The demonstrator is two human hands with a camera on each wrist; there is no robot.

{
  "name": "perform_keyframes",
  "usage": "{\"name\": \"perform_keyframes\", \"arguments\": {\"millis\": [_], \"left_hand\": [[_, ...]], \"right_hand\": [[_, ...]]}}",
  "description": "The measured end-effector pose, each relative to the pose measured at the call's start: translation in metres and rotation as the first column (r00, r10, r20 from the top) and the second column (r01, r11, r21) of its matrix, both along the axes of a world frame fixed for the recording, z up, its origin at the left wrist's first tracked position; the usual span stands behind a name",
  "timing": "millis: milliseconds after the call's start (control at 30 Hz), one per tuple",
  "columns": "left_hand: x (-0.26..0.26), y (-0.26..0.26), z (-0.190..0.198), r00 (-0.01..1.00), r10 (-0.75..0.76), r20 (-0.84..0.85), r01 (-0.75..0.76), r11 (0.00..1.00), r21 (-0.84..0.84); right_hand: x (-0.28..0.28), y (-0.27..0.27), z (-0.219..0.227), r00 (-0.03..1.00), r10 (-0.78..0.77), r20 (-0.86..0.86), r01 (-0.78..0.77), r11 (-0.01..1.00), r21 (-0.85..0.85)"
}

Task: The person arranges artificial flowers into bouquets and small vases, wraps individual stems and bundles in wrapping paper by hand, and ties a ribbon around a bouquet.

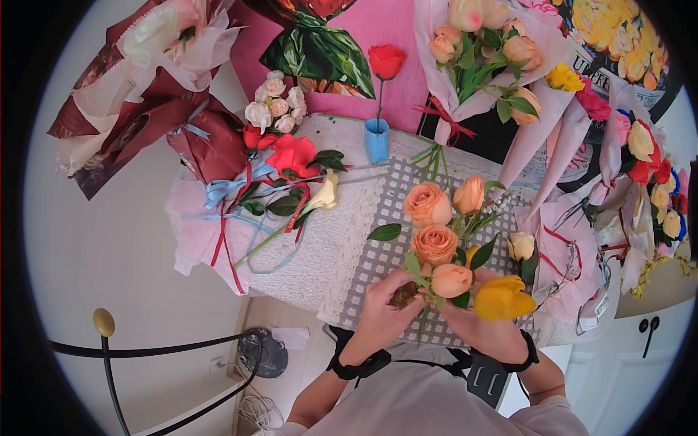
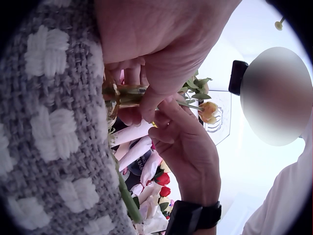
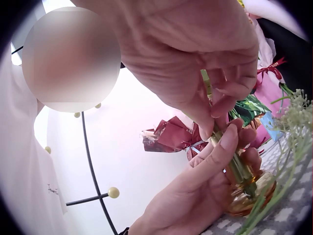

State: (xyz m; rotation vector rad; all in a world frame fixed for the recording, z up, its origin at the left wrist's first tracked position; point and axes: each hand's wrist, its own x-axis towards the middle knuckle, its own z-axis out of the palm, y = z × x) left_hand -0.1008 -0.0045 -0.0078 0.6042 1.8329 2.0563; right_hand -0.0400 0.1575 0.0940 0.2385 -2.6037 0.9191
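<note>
A small amber glass vase (image 3: 237,203) stands on the checked cloth with stems inside it. My left hand (image 1: 385,305) grips its narrow neck, fingers wrapped round the glass. At the vase's mouth, my right hand (image 1: 480,328) pinches a green stem between thumb and fingers. The yellow tulip (image 1: 503,298) leans out over the right hand, and its stem runs into those fingers in the left wrist view. Peach roses (image 1: 435,245) with green leaves rise just beyond both hands. Beside the vase lie thin green stems with tiny white blossoms (image 3: 301,110).
Left on the table are a cream calla lily (image 1: 325,192), red flowers (image 1: 292,156) and ribbons. A blue holder (image 1: 376,142) with one red rose stands at the back. Wrapped bouquets (image 1: 465,87) line the back and right. A loose leaf (image 1: 384,232) and cream rose (image 1: 520,246) lie nearby.
</note>
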Motion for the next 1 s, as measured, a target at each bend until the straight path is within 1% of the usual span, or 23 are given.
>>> {"name": "perform_keyframes", "arguments": {"millis": [33,100,133,200,233,300,333,367,400,433,500,533,567,600,633,667,700,733,833,867,900,933,1000], "left_hand": [[0.0,0.0,0.0,1.0,-0.002,0.007,0.002,1.0,-0.013],[-0.001,0.0,-0.006,1.0,0.0,-0.012,0.0,1.0,0.008],[-0.001,0.0,-0.008,1.0,0.001,-0.031,0.0,1.0,0.029],[0.0,0.002,-0.008,1.0,0.011,-0.009,-0.01,0.999,0.049],[0.001,0.003,-0.008,1.0,0.019,0.013,-0.02,0.997,0.07],[0.0,0.001,-0.009,1.0,0.01,-0.014,-0.01,0.999,0.042],[-0.001,0.0,-0.01,0.999,0.003,-0.043,-0.002,1.0,0.015],[-0.002,0.0,-0.009,0.999,0.003,-0.042,-0.002,1.0,0.015],[-0.003,0.0,-0.006,0.997,-0.004,-0.081,0.005,1.0,0.015],[-0.003,0.0,-0.004,0.993,-0.011,-0.119,0.013,1.0,0.015],[-0.003,0.0,-0.002,0.993,-0.004,-0.118,0.005,1.0,0.011],[-0.003,0.0,-0.002,0.993,0.005,-0.12,-0.004,1.0,0.007],[-0.002,0.0,-0.003,0.993,0.004,-0.119,-0.004,1.0,0.005],[0.001,0.0,-0.006,0.999,0.005,-0.049,-0.006,1.0,-0.012],[0.002,0.0,-0.007,1.0,0.007,0.021,-0.006,1.0,-0.029],[0.002,0.001,-0.006,1.0,0.005,0.023,-0.004,1.0,-0.03],[0.001,0.002,-0.005,0.999,0.025,-0.033,-0.026,1.0,-0.004],[0.0,0.003,-0.004,0.995,0.047,-0.089,-0.046,0.999,0.024],[-0.001,0.003,-0.001,0.996,0.039,-0.076,-0.037,0.999,0.024],[-0.001,0.002,0.0,0.996,0.039,-0.074,-0.037,0.999,0.024],[0.0,0.001,0.001,0.997,0.031,-0.068,-0.032,0.999,-0.022],[0.0,0.0,0.001,0.998,0.022,-0.062,-0.027,0.997,-0.069],[0.0,0.0,0.001,0.997,0.02,-0.07,-0.024,0.998,-0.065]], "right_hand": [[-0.003,-0.002,0.0,1.0,0.001,-0.002,-0.001,1.0,0.0],[-0.006,-0.004,0.0,0.997,-0.021,0.076,0.034,0.985,-0.17],[-0.005,-0.004,0.004,0.997,-0.021,0.076,0.034,0.985,-0.17],[0.001,-0.005,0.015,0.967,-0.098,0.236,0.102,0.995,-0.006],[0.001,-0.006,0.013,0.966,-0.099,0.238,0.104,0.995,-0.007],[0.0,-0.011,0.009,0.991,-0.126,0.042,0.126,0.992,-0.009],[0.0,-0.014,0.009,0.991,-0.126,0.043,0.127,0.992,-0.009],[0.0,-0.017,0.008,0.99,-0.137,0.022,0.137,0.991,-0.011],[0.0,-0.02,0.008,0.989,-0.147,0.001,0.147,0.989,-0.012],[-0.001,-0.023,0.006,0.989,-0.148,0.003,0.148,0.989,-0.011],[-0.001,-0.028,0.0,0.983,-0.186,-0.006,0.185,0.98,-0.077],[0.0,-0.029,-0.004,0.982,-0.187,-0.004,0.186,0.979,-0.079],[0.001,-0.03,-0.009,0.978,-0.208,0.021,0.209,0.968,-0.137],[0.001,-0.03,-0.011,0.972,-0.228,0.048,0.233,0.953,-0.194],[0.001,-0.031,-0.01,0.972,-0.23,0.05,0.235,0.952,-0.195],[0.0,-0.032,-0.007,0.974,-0.228,0.003,0.226,0.964,-0.14],[-0.001,-0.033,-0.006,0.974,-0.222,-0.044,0.218,0.972,-0.084],[-0.001,-0.034,-0.006,0.974,-0.223,-0.043,0.219,0.972,-0.084],[0.001,-0.035,-0.005,0.974,-0.223,-0.05,0.217,0.971,-0.105],[0.003,-0.034,-0.003,0.97,-0.239,0.033,0.241,0.952,-0.187],[0.006,-0.033,0.0,0.962,-0.248,0.117,0.271,0.926,-0.264],[0.007,-0.032,0.002,0.961,-0.25,0.118,0.273,0.925,-0.263],[0.011,-0.028,0.006,0.974,-0.209,0.089,0.223,0.954,-0.202]]}}
